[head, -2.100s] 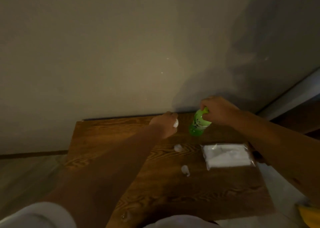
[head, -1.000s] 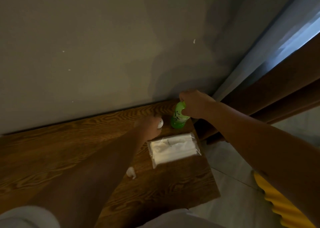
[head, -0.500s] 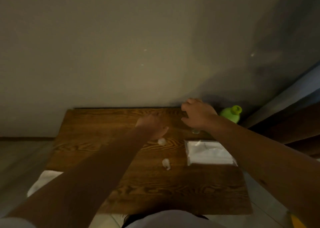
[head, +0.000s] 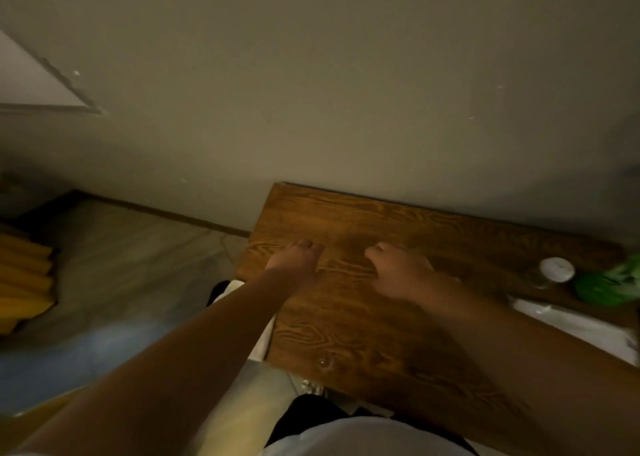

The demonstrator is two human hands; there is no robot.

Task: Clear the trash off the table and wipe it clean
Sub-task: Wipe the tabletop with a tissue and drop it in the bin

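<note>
Wooden table (head: 363, 331) butts the wall (head: 346, 92), long axis running left-right in view, left end near centre frame. Left hand (head: 294, 260) over the left edge, fingers curled in; can't tell if it's holding anything. Right hand (head: 398, 272) just beside it, loosely curled, palm down, nothing visibly in it. Far right: green bottle (head: 609, 286) lying on its side, white-capped clear container (head: 554, 271) next to it, tissue pack (head: 581, 327) nearer. Bare wood between and ahead of hands. Floor (head: 121, 265) open on the left.

The right hand (head: 401, 272) is no longer gripping the green plastic bottle (head: 609, 287), hovering leftward beside the left hand (head: 294, 260).
</note>
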